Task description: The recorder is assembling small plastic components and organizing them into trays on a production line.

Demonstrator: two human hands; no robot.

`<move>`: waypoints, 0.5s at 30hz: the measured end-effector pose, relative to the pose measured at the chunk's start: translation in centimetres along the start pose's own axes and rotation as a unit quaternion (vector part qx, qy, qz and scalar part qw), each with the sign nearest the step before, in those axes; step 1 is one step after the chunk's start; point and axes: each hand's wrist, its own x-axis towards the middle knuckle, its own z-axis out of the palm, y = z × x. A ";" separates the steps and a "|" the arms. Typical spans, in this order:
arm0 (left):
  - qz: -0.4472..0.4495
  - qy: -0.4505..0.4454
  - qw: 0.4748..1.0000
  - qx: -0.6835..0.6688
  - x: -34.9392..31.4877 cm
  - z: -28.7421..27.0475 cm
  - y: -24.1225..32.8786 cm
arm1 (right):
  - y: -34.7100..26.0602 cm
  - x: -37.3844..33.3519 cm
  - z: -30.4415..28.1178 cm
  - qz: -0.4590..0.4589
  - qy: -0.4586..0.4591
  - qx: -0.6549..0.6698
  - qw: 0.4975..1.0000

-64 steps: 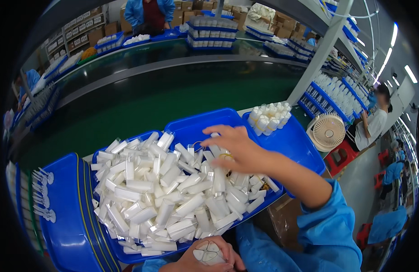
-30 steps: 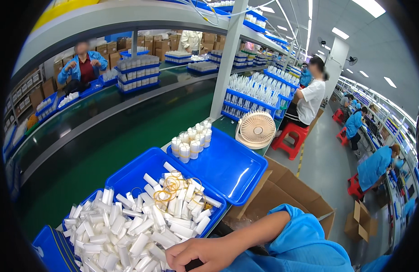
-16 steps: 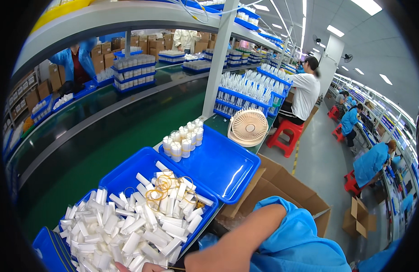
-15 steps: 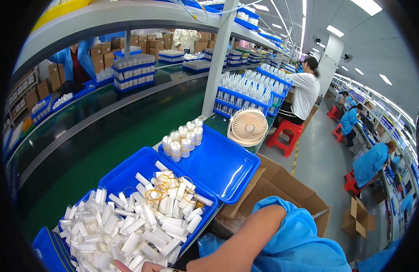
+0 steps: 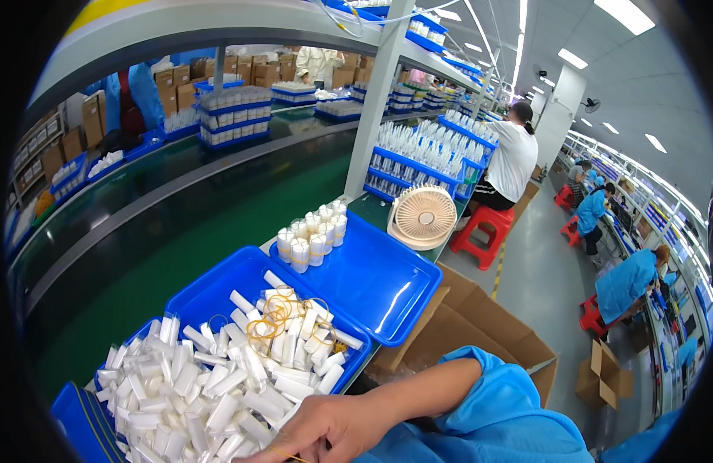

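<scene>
My right hand (image 5: pixel 329 424) reaches in from the lower right in a blue sleeve, at the near edge of the heaped tray. Its fingers are bent and closed, and a thin yellow rubber band (image 5: pixel 299 459) shows at them; the fingertips are cut off by the lower edge. My left hand is out of view. Beside the right hand lies a big heap of small white pieces in clear sleeves (image 5: pixel 217 386), filling blue trays (image 5: pixel 194 297). Loose yellow rubber bands (image 5: pixel 275 312) rest on the heap. Banded white bundles (image 5: pixel 314 239) stand upright in another blue tray (image 5: pixel 372 282).
A beige fan (image 5: pixel 424 217) stands behind the trays, near stacked blue trays of clear-wrapped pieces (image 5: pixel 418 158). A green conveyor (image 5: pixel 140 285) runs along the left. An open cardboard box (image 5: pixel 480 324) sits at the right. A person in white (image 5: pixel 515 158) sits on a red stool (image 5: pixel 484 235).
My right hand has risen into view from the lower edge, and its forearm has turned flatter. The trays, heap and bundles have stayed in place.
</scene>
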 end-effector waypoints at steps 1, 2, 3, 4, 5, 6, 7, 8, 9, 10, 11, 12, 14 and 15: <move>0.007 0.008 0.990 0.140 -0.2 0.3 0.2 | -0.6 0.4 -0.1 -0.030 -0.004 -0.117 0.993; 0.012 0.016 0.960 0.278 -0.4 0.5 0.0 | -0.3 0.6 0.1 -0.045 0.014 -0.182 0.982; 0.023 -0.003 0.944 0.328 -0.6 0.0 -0.1 | 0.4 1.1 0.4 -0.058 0.024 -0.239 0.969; 0.035 -0.032 0.929 0.367 -0.3 -0.4 -0.3 | 0.9 1.1 0.7 -0.064 0.052 -0.301 0.950; -0.080 -0.050 0.943 0.319 -0.4 -0.1 -0.4 | 0.9 0.9 0.9 -0.019 0.077 -0.310 0.947; -0.085 -0.032 0.954 0.286 0.0 0.0 -0.1 | 0.9 0.8 1.0 0.025 0.096 -0.323 0.941; -0.089 -0.012 0.963 0.253 0.3 0.1 0.0 | 1.2 0.8 0.7 -0.030 0.110 -0.334 0.936; -0.049 0.012 0.971 0.235 0.5 0.3 0.1 | 1.1 0.5 0.5 -0.087 0.135 -0.348 0.924; -0.009 0.040 0.975 0.217 0.5 0.4 -0.2 | 0.6 0.2 0.5 -0.048 0.137 -0.340 0.929; 0.033 0.066 0.977 0.200 0.2 0.4 -0.5 | 0.4 -0.1 0.3 -0.018 0.146 -0.324 0.935; 0.029 0.062 0.986 0.153 -0.1 0.6 -0.9 | 0.2 -0.7 0.3 -0.018 0.170 -0.291 0.941; 0.024 0.067 0.992 0.107 -0.4 0.6 -1.3 | 0.4 -0.9 0.1 -0.017 0.183 -0.258 0.949; 0.009 0.064 0.997 0.043 -1.1 0.6 -1.4 | 1.6 -1.2 0.2 -0.022 0.216 -0.163 0.962; -0.002 0.060 0.998 0.026 -0.8 0.6 -1.1 | 2.1 -1.1 0.3 -0.031 0.236 -0.120 0.964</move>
